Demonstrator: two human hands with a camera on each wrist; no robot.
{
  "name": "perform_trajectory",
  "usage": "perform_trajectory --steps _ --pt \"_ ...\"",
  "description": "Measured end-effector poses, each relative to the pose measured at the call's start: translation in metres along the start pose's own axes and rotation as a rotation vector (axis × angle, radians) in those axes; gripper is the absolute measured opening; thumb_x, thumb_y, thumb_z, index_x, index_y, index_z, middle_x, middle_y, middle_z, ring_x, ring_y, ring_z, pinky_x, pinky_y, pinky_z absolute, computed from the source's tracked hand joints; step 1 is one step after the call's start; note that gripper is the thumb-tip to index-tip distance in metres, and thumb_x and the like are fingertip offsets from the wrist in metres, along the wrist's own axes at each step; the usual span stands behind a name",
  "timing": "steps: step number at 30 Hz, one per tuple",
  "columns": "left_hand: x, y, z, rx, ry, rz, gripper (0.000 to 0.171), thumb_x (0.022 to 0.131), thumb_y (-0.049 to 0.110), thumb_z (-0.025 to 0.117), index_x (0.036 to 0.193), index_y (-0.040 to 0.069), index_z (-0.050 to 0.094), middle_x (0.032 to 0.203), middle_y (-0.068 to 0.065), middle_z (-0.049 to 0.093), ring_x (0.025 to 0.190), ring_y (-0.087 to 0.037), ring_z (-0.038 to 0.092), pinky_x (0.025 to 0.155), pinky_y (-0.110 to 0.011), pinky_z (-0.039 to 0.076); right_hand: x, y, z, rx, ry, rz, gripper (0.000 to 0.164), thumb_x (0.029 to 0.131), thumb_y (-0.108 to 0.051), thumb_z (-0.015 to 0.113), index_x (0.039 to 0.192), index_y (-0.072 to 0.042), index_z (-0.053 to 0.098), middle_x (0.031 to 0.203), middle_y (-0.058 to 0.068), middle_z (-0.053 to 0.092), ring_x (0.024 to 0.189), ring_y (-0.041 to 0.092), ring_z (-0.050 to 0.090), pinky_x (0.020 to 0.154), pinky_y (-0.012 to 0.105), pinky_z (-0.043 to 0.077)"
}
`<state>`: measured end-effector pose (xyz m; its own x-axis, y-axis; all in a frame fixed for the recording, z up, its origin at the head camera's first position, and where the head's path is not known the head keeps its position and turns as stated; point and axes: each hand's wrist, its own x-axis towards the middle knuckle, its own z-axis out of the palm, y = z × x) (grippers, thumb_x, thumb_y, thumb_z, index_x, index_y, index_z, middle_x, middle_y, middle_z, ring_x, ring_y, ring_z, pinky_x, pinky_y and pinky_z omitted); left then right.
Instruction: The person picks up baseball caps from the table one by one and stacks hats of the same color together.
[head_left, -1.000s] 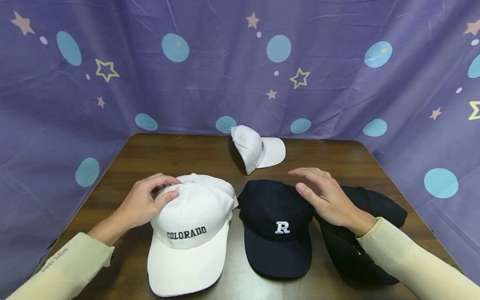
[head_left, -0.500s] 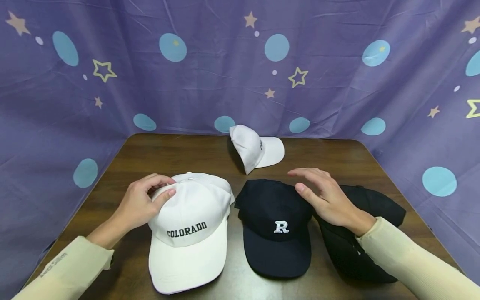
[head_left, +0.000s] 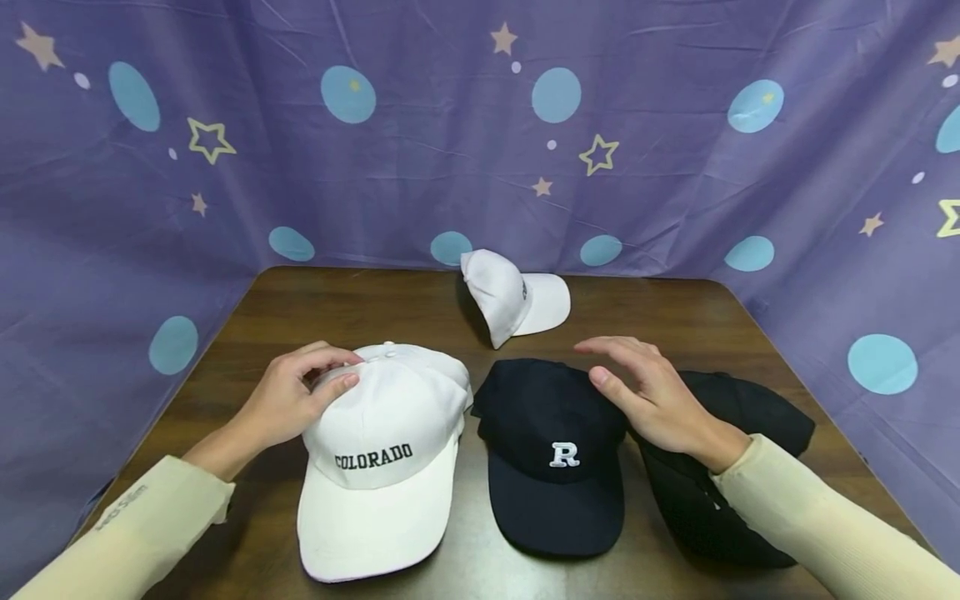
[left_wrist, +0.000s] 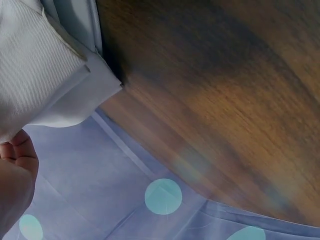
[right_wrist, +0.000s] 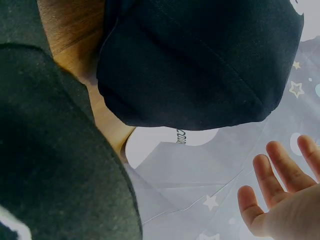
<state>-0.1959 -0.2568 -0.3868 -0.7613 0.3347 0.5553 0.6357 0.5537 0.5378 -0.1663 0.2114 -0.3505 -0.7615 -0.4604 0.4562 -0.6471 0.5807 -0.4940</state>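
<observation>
A white baseball cap [head_left: 382, 417] lettered COLORADO is at the front left, brim toward me. My left hand [head_left: 296, 396] grips its crown from the left, thumb on the front and fingers at the top. In the left wrist view, this hand [left_wrist: 17, 175] holds pale fabric [left_wrist: 40, 75] with layered edges. To its right lies a navy cap [head_left: 551, 417] with a white R. My right hand [head_left: 660, 404] hovers with extended fingers between it and a black cap [head_left: 731, 417], which the forearm partly covers. In the right wrist view, the right hand [right_wrist: 285, 195] holds nothing.
Another white cap [head_left: 510, 296] lies on its side at the back of the brown wooden table [head_left: 360, 308]. A purple curtain [head_left: 450, 167] with stars and blue dots hangs behind and along both sides.
The COLORADO cap's front has risen slightly, its brim edge shifting away from me, with the left hand still on the crown. The right hand and the other caps keep their places.
</observation>
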Motion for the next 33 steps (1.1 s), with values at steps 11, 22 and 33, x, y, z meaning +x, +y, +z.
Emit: perform_trajectory --steps 11,22,33 --pt "0.011 0.005 -0.006 -0.034 0.002 0.072 0.025 0.086 -0.003 0.079 0.105 0.013 0.077 0.094 0.009 0.066 0.074 -0.006 0.054 0.062 -0.02 0.045 -0.002 0.002 -0.003 -0.003 0.01 -0.002 0.034 0.104 -0.017 0.059 0.138 -0.017 0.063 0.136 0.0 0.064 0.132 0.023 0.053 0.106 0.056 0.034" --pt "0.054 0.048 0.001 0.039 -0.009 -0.006 0.006 0.096 0.011 0.071 0.098 0.01 0.076 0.086 0.004 0.065 0.073 -0.012 0.054 0.064 -0.021 0.044 -0.004 0.003 -0.004 -0.011 0.0 0.018 0.034 0.104 -0.018 0.059 0.138 -0.018 0.063 0.136 0.001 0.063 0.132 0.024 0.052 0.106 0.056 0.033" --pt "0.102 0.092 0.018 0.007 -0.19 -0.265 0.02 0.102 0.026 0.063 0.108 0.01 0.073 0.093 -0.006 0.068 0.086 -0.021 0.057 0.077 -0.035 0.047 -0.006 0.001 -0.006 -0.021 -0.009 0.023 0.034 0.105 -0.02 0.058 0.138 -0.018 0.063 0.138 0.002 0.063 0.133 0.026 0.052 0.106 0.057 0.033"
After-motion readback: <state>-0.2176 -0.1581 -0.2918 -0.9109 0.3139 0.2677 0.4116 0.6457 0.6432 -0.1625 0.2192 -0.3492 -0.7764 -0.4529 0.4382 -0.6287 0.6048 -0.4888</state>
